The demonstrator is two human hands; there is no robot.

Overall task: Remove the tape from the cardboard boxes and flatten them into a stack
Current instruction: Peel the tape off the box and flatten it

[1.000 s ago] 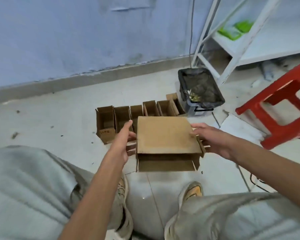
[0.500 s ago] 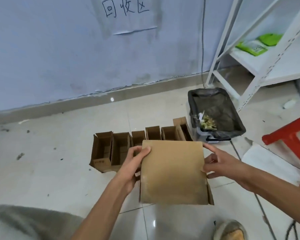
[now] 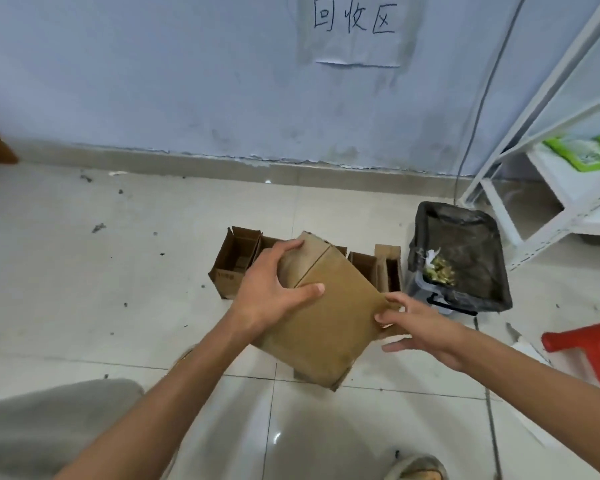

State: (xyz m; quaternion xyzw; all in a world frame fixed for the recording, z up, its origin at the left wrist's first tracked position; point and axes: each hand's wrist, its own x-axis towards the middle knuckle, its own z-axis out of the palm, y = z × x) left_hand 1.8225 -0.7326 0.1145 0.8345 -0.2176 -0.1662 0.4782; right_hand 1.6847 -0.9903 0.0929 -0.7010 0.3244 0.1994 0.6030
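A cardboard box [image 3: 326, 306] held mid-frame, tilted, long axis running upper left to lower right. The left hand [image 3: 271, 292] grips its upper-left end; the right hand [image 3: 420, 327] pinches its right corner.

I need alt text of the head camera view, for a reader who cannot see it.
A person's left hand and right hand hold a tilted brown cardboard box above a pale tiled floor. Behind it stands a row of open cardboard boxes, beside a black-lined waste bin near a blue wall.
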